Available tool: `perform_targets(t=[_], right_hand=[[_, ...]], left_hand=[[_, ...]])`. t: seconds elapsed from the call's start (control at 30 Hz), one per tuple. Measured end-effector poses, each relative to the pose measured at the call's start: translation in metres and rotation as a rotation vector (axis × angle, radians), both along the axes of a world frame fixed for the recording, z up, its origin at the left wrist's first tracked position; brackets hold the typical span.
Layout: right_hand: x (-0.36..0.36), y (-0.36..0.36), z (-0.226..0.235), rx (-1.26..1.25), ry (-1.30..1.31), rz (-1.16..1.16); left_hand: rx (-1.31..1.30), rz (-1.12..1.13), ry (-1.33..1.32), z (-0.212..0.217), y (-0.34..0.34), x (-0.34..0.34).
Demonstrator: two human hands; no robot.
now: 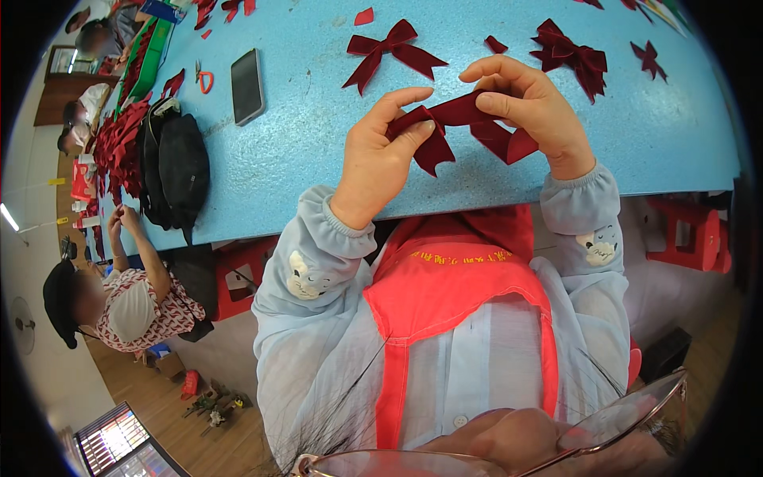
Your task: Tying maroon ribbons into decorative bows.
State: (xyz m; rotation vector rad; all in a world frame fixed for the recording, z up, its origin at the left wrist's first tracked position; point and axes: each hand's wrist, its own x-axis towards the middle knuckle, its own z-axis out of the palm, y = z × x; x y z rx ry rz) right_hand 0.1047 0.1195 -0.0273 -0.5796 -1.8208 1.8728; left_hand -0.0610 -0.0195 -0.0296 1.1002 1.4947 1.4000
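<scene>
A dark red velvet ribbon [463, 110] is stretched between my two hands, above the near edge of the blue table. My left hand [381, 151] pinches one part of it between thumb and fingers, and a notched tail hangs below the thumb. My right hand [534, 111] grips the other part between thumb and fingers, with a loop of ribbon hanging beneath. Just beyond my hands lies a finished-looking velvet bow [392, 52]. A fuller, layered bow [569, 57] is farther right, and a small bow [649, 60] sits beyond that.
On the blue table [278, 167] are a phone [248, 86], orange-handled scissors [205, 79], a black bag [176, 163] and a heap of red ribbon pieces [121, 147]. A green crate [143, 67] stands far left. Another person [131, 306] works at the left edge. Red stools [690, 234] stand under the table.
</scene>
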Motion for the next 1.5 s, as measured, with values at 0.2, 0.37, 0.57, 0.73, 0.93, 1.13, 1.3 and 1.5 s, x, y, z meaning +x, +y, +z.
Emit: perform_targets(t=[0.2,0.37,0.57,0.73,0.93,1.13,1.3,1.5], right_hand=[[0.003,0.001,0.001,-0.261,0.018,-0.007],[0.002,-0.006,-0.001,-0.088,-0.021,0.037],[-0.002,-0.013,-0.001,0.181,-0.134,0.054],[-0.001,-0.009,-0.005,0.314,-0.176,0.078],[-0.001,-0.006,-0.007,0.42,-0.113,0.104],[0.002,-0.002,-0.014,0.534,-0.112,0.128],[0.003,0.001,-0.02,0.475,-0.122,0.131],[0.003,0.01,-0.032,0.425,-0.156,0.132]], left_hand=[[0.033,0.011,0.021,-0.004,0.002,-0.002],[0.062,0.023,0.019,-0.003,0.004,-0.002],[0.04,-0.002,0.016,-0.006,0.0,-0.007],[-0.013,-0.031,-0.009,-0.005,-0.001,-0.009],[-0.053,-0.062,-0.095,-0.006,0.001,-0.011],[-0.186,-0.099,-0.426,-0.005,0.003,-0.014],[-0.24,-0.142,-0.457,-0.01,0.006,-0.014],[-0.282,-0.167,-0.496,-0.02,0.013,-0.01]])
